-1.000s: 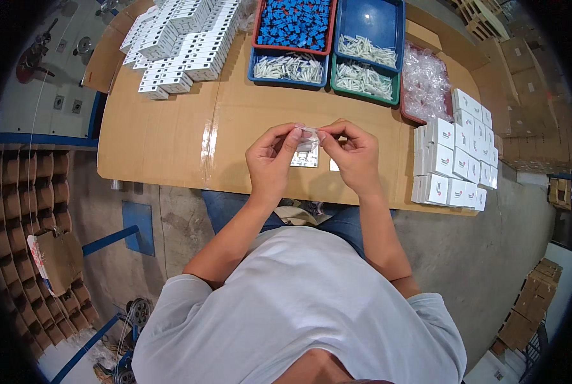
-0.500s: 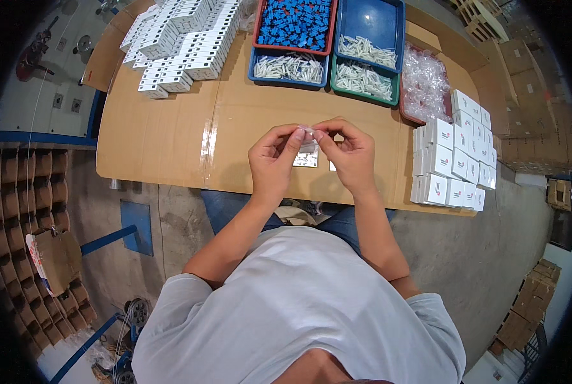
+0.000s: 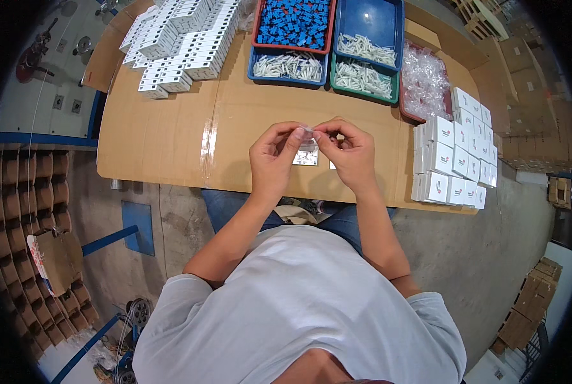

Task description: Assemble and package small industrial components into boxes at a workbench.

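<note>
Between my two hands, over the middle of the cardboard-covered table [image 3: 164, 128], is a small clear plastic bag [image 3: 308, 136]. My left hand [image 3: 274, 153] pinches its left side between thumb and forefinger. On the other side, my right hand [image 3: 348, 152] grips it the same way, the fingertips of both hands close together. Just beneath the bag lies a small white printed piece [image 3: 305, 157], partly covered by it. A second white piece [image 3: 332, 165] shows only a corner beside my right thumb. Any contents of the bag are too small to make out.
White boxes are piled at the far left [image 3: 190, 61] and stacked at the right [image 3: 455, 160]. Along the back stand a red tray of blue parts [image 3: 255, 32], a blue tray [image 3: 250, 72] and a green tray [image 3: 398, 96] of white plugs, and a red tray of clear bags [image 3: 414, 118].
Both hands stay in nearly the same place, still pinching the bag. The bag's clear film hangs slightly differently between the fingertips.
</note>
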The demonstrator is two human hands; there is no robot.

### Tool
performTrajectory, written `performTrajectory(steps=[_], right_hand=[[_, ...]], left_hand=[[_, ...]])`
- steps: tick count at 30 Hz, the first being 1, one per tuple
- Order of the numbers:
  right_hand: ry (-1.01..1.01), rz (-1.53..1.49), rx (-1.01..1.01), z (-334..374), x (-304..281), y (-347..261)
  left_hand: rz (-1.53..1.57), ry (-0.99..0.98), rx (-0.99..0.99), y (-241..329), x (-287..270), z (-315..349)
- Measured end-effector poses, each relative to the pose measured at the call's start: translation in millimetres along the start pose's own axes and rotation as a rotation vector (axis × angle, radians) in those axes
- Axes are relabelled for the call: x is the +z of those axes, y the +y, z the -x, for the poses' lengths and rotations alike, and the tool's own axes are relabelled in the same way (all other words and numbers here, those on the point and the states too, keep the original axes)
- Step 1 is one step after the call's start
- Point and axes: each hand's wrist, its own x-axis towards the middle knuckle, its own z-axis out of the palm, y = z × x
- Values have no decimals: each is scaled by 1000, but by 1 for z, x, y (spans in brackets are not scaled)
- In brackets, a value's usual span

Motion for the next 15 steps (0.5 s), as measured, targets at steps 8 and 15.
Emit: performTrajectory(steps=[8,15], right_hand=[[-4,21,17,2,0,-2],[-32,-36,47,2,5,-3]], left_hand=[[-35,19,1,-1,1,2],[-4,9,88,-8,0,6]])
